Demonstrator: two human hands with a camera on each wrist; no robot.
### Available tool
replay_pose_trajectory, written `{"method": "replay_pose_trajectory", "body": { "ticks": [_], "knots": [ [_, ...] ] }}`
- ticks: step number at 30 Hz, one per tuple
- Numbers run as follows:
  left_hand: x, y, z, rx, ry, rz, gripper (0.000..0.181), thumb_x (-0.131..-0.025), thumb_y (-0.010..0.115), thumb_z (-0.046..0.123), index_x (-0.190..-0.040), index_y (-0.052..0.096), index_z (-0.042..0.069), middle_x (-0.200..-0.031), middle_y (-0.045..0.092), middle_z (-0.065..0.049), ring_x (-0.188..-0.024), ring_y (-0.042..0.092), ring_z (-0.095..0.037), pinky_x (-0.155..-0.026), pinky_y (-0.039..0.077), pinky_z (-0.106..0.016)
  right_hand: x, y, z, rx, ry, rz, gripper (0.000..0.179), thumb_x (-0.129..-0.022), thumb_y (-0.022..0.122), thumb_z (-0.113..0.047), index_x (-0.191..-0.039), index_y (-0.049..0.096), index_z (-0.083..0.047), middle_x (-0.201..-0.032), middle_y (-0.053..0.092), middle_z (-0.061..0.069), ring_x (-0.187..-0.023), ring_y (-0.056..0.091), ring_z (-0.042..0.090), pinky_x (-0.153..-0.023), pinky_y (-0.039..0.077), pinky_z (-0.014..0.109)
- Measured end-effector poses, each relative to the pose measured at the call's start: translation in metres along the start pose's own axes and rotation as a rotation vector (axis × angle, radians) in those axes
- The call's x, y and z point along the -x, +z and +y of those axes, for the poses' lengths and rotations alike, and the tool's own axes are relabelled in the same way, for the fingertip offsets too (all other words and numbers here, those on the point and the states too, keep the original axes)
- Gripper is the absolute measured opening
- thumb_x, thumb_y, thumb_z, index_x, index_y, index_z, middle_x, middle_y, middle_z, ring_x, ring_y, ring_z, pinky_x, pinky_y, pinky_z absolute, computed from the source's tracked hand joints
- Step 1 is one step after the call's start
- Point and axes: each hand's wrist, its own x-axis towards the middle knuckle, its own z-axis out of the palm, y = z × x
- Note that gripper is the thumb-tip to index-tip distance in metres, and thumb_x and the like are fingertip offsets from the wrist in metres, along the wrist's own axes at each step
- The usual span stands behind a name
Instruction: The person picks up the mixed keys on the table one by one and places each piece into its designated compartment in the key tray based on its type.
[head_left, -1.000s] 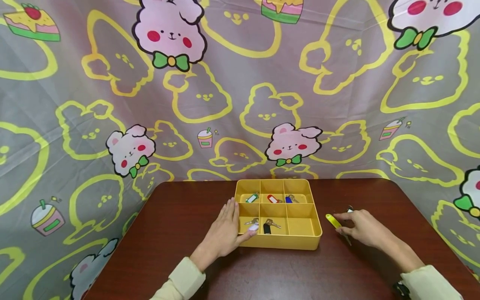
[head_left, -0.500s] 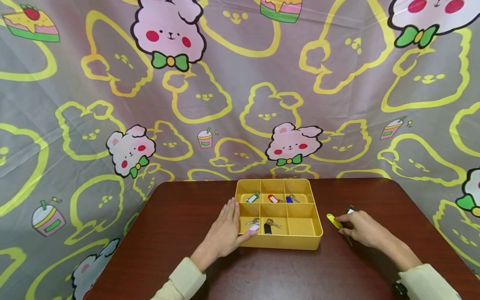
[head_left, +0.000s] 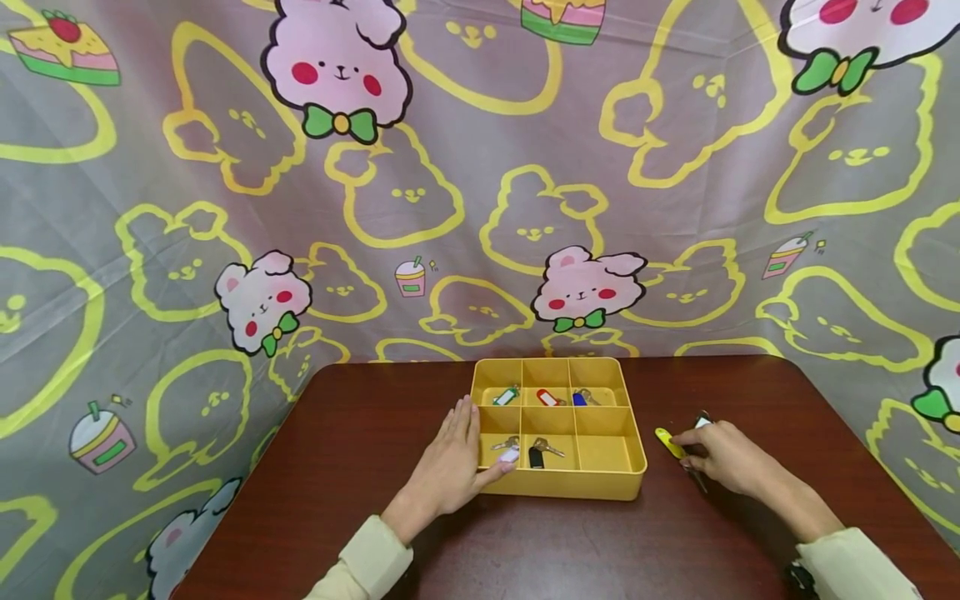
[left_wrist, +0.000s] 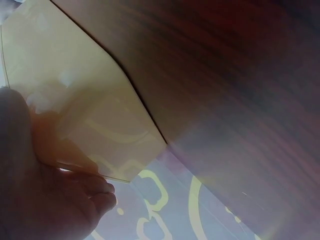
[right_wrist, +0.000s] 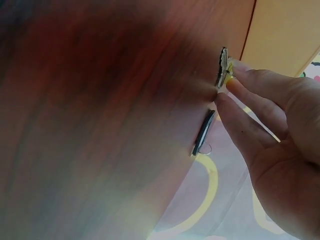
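A yellow organizer box [head_left: 562, 485] with several compartments stands on the table. My left hand [head_left: 442, 462] rests against its left wall with straight fingers, the thumb over the front rim. Right of the box, my right hand [head_left: 727, 458] pinches a yellow key tag [head_left: 666, 439] between thumb and fingertips; its key [right_wrist: 222, 65] hangs beside the fingers in the right wrist view. Just beyond that hand lies a black-edged key tag [right_wrist: 203, 132] with a ring, partly hidden in the head view.
In the box's back row lie a green key tag [head_left: 506, 397], a red one [head_left: 548, 398] and a blue one [head_left: 579, 399]. The front row holds a white tag [head_left: 509, 455] and a black tag [head_left: 536, 457], each with keys. A patterned curtain [head_left: 465, 208] hangs behind the table.
The yellow key tag and the right hand's fingertips have shifted very slightly. My left hand stays on the box, and the box's contents look the same.
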Motion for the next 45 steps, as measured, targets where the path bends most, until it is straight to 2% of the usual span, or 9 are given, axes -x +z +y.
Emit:
{"method": "replay_pose_trajectory", "body": {
  "ticks": [11, 17, 21, 28, 36, 45],
  "knots": [
    [0.0003, 0.0006, 0.0007, -0.001, -0.003, -0.006, 0.111, -0.099, 0.030, 0.082, -0.162, 0.025, -0.009, -0.174, 0.012, -0.029, -0.163, 0.021, -0.041, -0.133, 0.025, -0.048, 0.0016, -0.0018, -0.0018, -0.014, 0.048, -0.020, 0.019, -0.082, 0.086, -0.005, -0.101, 0.083, -0.006, -0.088, 0.079, -0.004, -0.075, 0.062, 0.001, -0.064, 0.052, 0.024],
    [0.0002, -0.0009, 0.0011, 0.003, -0.008, -0.008, 0.110, -0.099, 0.031, 0.082, -0.162, 0.024, -0.009, -0.174, 0.011, -0.027, -0.164, 0.019, -0.039, -0.134, 0.024, -0.048, 0.0013, -0.0019, -0.0024, 0.012, 0.033, 0.010, 0.016, -0.081, 0.086, -0.004, -0.096, 0.082, -0.008, -0.084, 0.077, -0.006, -0.073, 0.062, 0.001, -0.063, 0.053, 0.024],
    [0.0006, -0.0006, 0.0007, 0.004, -0.009, -0.012, 0.111, -0.099, 0.031, 0.082, -0.163, 0.024, -0.008, -0.175, 0.010, -0.027, -0.164, 0.018, -0.039, -0.134, 0.024, -0.048, 0.0014, -0.0022, -0.0033, 0.024, 0.023, 0.022, 0.015, -0.080, 0.086, -0.002, -0.092, 0.079, -0.009, -0.078, 0.072, -0.010, -0.070, 0.059, -0.002, -0.060, 0.050, 0.022],
    [0.0004, 0.0009, -0.0004, -0.001, -0.002, -0.001, 0.111, -0.099, 0.031, 0.082, -0.162, 0.026, -0.009, -0.174, 0.012, -0.028, -0.163, 0.021, -0.041, -0.133, 0.025, -0.048, 0.0017, -0.0025, -0.0043, 0.050, 0.037, 0.036, 0.024, -0.080, 0.086, -0.005, -0.075, 0.068, -0.021, -0.067, 0.060, -0.017, -0.064, 0.044, -0.002, -0.057, 0.037, 0.021],
    [0.0002, -0.0004, -0.0002, -0.001, 0.006, -0.002, 0.110, -0.100, 0.031, 0.081, -0.162, 0.025, -0.010, -0.174, 0.012, -0.029, -0.163, 0.021, -0.041, -0.133, 0.026, -0.049, 0.0001, -0.0022, -0.0080, 0.042, 0.100, -0.003, 0.027, -0.084, 0.084, -0.007, -0.068, 0.070, -0.022, -0.063, 0.059, -0.017, -0.060, 0.039, 0.001, -0.054, 0.032, 0.019],
    [-0.0003, 0.0010, -0.0017, -0.001, 0.008, 0.001, 0.110, -0.100, 0.030, 0.081, -0.162, 0.025, -0.010, -0.173, 0.013, -0.029, -0.163, 0.019, -0.041, -0.133, 0.027, -0.049, -0.0019, -0.0012, -0.0095, 0.041, 0.107, -0.011, 0.027, -0.084, 0.083, -0.005, -0.067, 0.071, -0.021, -0.061, 0.058, -0.016, -0.059, 0.038, 0.002, -0.052, 0.032, 0.019]
  ]
}}
